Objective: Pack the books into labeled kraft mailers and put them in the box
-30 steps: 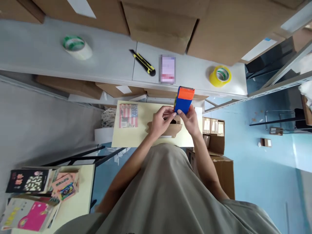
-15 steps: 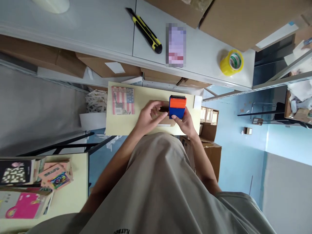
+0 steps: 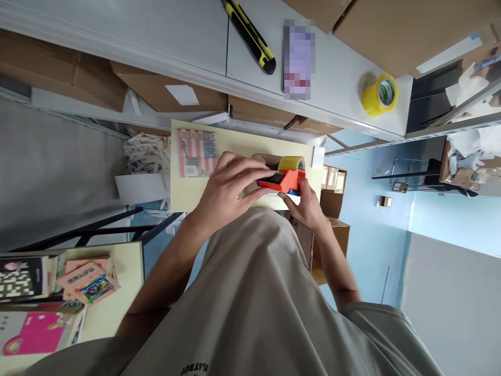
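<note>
An orange and blue tape dispenser (image 3: 288, 181) with a yellow tape roll (image 3: 291, 164) on it is tilted flat in front of me. My right hand (image 3: 307, 206) grips its right end, the thumb along the near side. At the left end, my left hand (image 3: 230, 190) has its fingers over the dark front part and its thumb below, closed around it. Behind the dispenser a brown cardboard box (image 3: 266, 157) shows only partly; hands and dispenser hide the rest. It lies on a pale yellow tabletop (image 3: 188, 196).
A flag-patterned booklet (image 3: 197, 152) lies left on the tabletop. On the grey shelf above are a utility knife (image 3: 250, 36), a blurred purple item (image 3: 298, 60) and a yellow tape roll (image 3: 380, 95). Books (image 3: 35, 329) cover a side table at lower left. Cartons (image 3: 332, 235) stand at right.
The dispenser has turned from upright to lying flat, and its tape roll now shows. My left hand has moved right and closed on its front end. The view has shifted slightly.
</note>
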Motion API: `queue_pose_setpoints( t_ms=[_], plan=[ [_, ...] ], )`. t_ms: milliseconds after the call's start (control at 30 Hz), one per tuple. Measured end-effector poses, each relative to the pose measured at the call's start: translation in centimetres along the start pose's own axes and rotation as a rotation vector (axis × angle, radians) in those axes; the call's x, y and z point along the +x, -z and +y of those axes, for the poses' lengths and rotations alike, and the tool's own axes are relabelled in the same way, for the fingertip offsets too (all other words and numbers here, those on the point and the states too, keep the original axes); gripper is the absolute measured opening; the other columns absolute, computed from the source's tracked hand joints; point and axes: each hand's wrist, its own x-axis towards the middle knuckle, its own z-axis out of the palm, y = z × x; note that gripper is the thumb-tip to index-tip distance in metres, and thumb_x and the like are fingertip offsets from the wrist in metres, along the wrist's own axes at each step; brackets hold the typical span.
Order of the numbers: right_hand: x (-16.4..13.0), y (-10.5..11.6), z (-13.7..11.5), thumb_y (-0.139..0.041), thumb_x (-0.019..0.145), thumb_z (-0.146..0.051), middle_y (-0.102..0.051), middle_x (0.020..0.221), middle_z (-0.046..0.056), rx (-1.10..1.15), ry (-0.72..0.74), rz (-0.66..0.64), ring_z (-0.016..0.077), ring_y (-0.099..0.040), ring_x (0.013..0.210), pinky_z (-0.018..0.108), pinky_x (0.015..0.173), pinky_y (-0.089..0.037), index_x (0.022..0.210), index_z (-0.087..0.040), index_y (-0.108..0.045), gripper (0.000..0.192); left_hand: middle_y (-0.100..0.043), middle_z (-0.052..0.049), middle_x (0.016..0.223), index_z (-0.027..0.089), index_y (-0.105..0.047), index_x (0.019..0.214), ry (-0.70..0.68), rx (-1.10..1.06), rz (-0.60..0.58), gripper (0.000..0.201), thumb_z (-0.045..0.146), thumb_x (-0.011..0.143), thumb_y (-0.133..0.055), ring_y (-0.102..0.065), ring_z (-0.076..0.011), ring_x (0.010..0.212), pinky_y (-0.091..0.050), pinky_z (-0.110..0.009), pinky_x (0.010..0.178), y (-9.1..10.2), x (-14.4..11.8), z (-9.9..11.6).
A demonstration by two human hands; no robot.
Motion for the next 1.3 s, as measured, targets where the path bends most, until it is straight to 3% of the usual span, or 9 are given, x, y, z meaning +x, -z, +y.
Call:
queue_pose_setpoints(
  t_ms=[200,333,467,567,733,867,933,1067,1300],
  plan=[
    [-0.1,0.4,-1.1,-0.079,0.102,-0.068,-0.08,0.112,0.01,-0.125,0.001,-0.071,0.0337,-0.075,0.095,0.051,0.089,-0.068,0.135,-0.03,-0.064,0.052,-0.084,-0.007,0.124,0.033,-0.088,0.129,0.087,-0.176,-0.069,0.046,0.072,0.105,-0.083,-0.075,-0.0306,0.117,-0.062,-0.049,0.11,1.2,-0.6,-1.0],
    [0.7,0.7,-2.2,-0.075,0.095,-0.08,-0.076,0.096,0.006,-0.128,-0.141,-0.274,0.0257,-0.064,0.078,0.041,0.076,-0.056,0.122,-0.025,-0.065,0.062,-0.083,-0.008,0.107,0.024,-0.089,0.114,0.459,-0.484,-0.152,0.061,0.082,0.096,-0.085,-0.074,-0.0257,0.096,-0.06,-0.037,0.085,0.1,-0.9,-3.8],
    [2.4,1.2,-3.4,-0.068,0.091,-0.1,-0.074,0.09,0.005,-0.079,-0.301,-0.476,0.023,-0.063,0.08,0.035,0.073,-0.048,0.104,-0.023,-0.066,0.079,-0.067,-0.003,0.071,0.019,-0.085,0.086,0.755,-0.813,-0.181,0.065,0.082,0.076,-0.099,-0.055,-0.0151,0.063,-0.042,-0.031,0.061,-3.7,-2.3,-7.2],
    [4.3,1.7,-4.2,-0.068,0.09,-0.102,-0.074,0.09,0.007,-0.179,-0.342,-0.554,0.0233,-0.066,0.082,0.035,0.073,-0.045,0.097,-0.022,-0.067,0.081,-0.064,-0.001,0.066,0.019,-0.083,0.079,0.853,-0.89,-0.039,0.056,0.07,0.073,-0.104,-0.049,-0.0119,0.058,-0.036,-0.029,0.057,-6.7,-3.5,-7.9],
    [8.2,5.5,-6.5,-0.074,0.09,-0.1,-0.074,0.08,0.006,-0.391,-0.393,-0.738,0.0233,-0.069,0.078,0.035,0.07,-0.046,0.089,-0.023,-0.071,0.077,-0.078,-0.003,0.079,0.02,-0.084,0.084,0.889,-0.875,0.233,0.039,0.053,0.077,-0.103,-0.066,-0.0154,0.071,-0.05,-0.027,0.064,-8.8,-4.5,-7.9],
    [11.4,10.8,-9.1,-0.066,0.09,-0.106,-0.07,0.069,0.005,-0.51,-0.478,-0.883,0.0218,-0.066,0.068,0.036,0.064,-0.047,0.083,-0.024,-0.072,0.082,-0.079,-0.003,0.083,0.019,-0.083,0.086,0.927,-0.82,0.488,0.036,0.047,0.081,-0.104,-0.067,-0.0131,0.072,-0.051,-0.024,0.064,-8.3,-4.7,-12.3],
    [13.2,12.2,-10.3,-0.064,0.091,-0.107,-0.066,0.066,0.003,-0.605,-0.473,-0.872,0.0203,-0.063,0.065,0.036,0.061,-0.045,0.081,-0.024,-0.071,0.084,-0.078,-0.003,0.083,0.018,-0.082,0.085,0.983,-0.822,0.499,0.033,0.042,0.083,-0.104,-0.064,-0.0109,0.068,-0.051,-0.024,0.064,-8.6,-4.8,-15.0],
    [16.5,10.7,-12.7,-0.071,0.103,-0.093,-0.061,0.066,0.002,-0.816,-0.464,-0.845,0.0156,-0.052,0.064,0.038,0.065,-0.04,0.076,-0.021,-0.067,0.077,-0.076,-0.002,0.08,0.018,-0.08,0.082,1.102,-0.889,0.466,0.033,0.04,0.084,-0.105,-0.059,-0.0091,0.064,-0.048,-0.023,0.062,-11.0,-4.6,-18.0],
    [19.8,7.5,-14.3,-0.074,0.109,-0.081,-0.058,0.072,0.001,-1.041,-0.477,-0.834,0.0121,-0.048,0.07,0.037,0.072,-0.035,0.081,-0.013,-0.073,0.074,-0.077,-0.004,0.083,0.02,-0.074,0.078,1.169,-0.956,0.458,0.045,0.049,0.082,-0.109,-0.061,-0.0108,0.068,-0.045,-0.023,0.061,-14.5,-4.8,-18.7]
  ],
)
